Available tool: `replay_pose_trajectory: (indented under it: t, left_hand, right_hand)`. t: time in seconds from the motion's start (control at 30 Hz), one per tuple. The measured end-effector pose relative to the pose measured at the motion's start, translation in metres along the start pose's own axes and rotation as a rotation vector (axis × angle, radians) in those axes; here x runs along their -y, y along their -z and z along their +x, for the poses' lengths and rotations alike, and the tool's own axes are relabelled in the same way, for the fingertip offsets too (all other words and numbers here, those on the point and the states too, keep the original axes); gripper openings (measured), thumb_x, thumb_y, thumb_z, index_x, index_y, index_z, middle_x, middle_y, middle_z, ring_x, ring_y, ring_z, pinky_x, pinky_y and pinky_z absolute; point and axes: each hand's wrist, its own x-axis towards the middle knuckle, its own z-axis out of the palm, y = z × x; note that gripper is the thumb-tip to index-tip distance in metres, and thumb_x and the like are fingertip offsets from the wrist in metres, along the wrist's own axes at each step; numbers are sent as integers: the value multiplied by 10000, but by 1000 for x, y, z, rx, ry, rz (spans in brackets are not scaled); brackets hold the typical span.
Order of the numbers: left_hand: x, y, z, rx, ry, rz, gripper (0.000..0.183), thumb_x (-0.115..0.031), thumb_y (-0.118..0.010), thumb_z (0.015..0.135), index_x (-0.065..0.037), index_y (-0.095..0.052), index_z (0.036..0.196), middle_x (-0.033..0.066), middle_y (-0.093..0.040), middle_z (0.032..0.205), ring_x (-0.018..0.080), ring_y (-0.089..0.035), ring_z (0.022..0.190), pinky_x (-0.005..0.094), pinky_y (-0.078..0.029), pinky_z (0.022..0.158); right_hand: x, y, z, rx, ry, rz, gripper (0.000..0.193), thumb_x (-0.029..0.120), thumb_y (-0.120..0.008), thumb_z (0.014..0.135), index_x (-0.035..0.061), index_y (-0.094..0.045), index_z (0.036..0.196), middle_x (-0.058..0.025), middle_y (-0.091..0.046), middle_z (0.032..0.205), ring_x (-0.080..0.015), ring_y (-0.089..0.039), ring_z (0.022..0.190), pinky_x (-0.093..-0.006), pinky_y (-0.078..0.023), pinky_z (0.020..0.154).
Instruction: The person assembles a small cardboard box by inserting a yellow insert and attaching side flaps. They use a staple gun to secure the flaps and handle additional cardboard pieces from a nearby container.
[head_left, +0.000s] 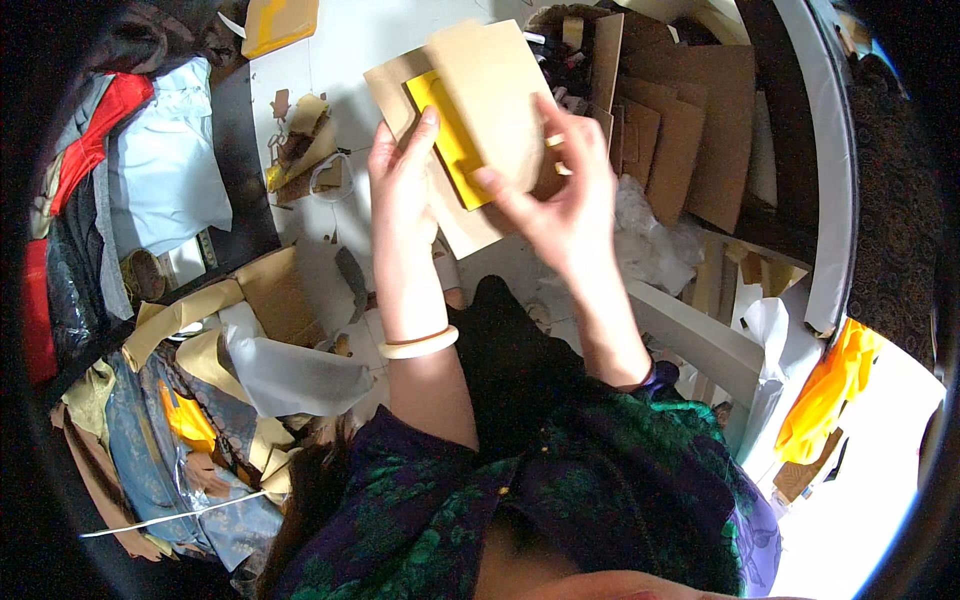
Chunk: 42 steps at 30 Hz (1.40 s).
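Note:
Both of my hands hold a folded piece of tan paperboard or card raised in front of me. Down its middle runs a bright yellow strip, partly covered by a tan flap that is blurred at its upper left. My left hand grips the left side, its thumb lying on the front by the yellow strip. My right hand is closed at the right side; its thumb presses near the strip's lower end and its fingers curl at the flap's right edge. What lies behind the card is hidden.
Brown cardboard sheets lean at the right, above crumpled clear plastic. Scraps litter the pale floor at the upper left. Fabric and a light-blue bag are piled left. Yellow cloth hangs near the right edge.

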Motion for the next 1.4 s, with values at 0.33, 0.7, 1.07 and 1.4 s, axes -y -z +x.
replay_pose_trajectory:
  t: [0.33,0.7,1.07,1.4]
  left_hand:
    - [5,-8,1,-177,137,-103,425,-305,-504,1051,-27,-506,1374,109,-626,1277,234,-631,1133,401,-515,967]
    - [6,-8,0,-94,97,-36,445,-81,-735,890,-52,-574,1303,84,-660,1210,201,-641,1092,350,-538,909]
    - [-2,-7,-3,-90,91,-57,460,-138,-769,869,-57,-583,1281,91,-661,1204,199,-639,1098,372,-522,953]
    - [2,-4,2,-86,100,-94,452,-161,-789,859,-5,-591,1234,126,-673,1149,218,-671,1015,372,-555,894]
  right_hand:
    - [21,-36,-9,-43,7,-285,573,289,-846,687,-25,-647,1122,-132,-555,946,-268,-577,898,-373,-508,762]
    - [9,-35,-9,-41,100,-273,581,291,-857,669,-28,-689,1125,-121,-575,953,-271,-574,927,-396,-499,814]
    - [-26,1,3,-334,30,-74,305,173,-733,854,9,-657,1099,-132,-619,1017,-259,-600,923,-372,-496,829]
    - [11,-20,-28,-16,191,-257,675,387,-816,697,17,-624,1229,-149,-556,1147,-341,-499,1090,-479,-391,962]
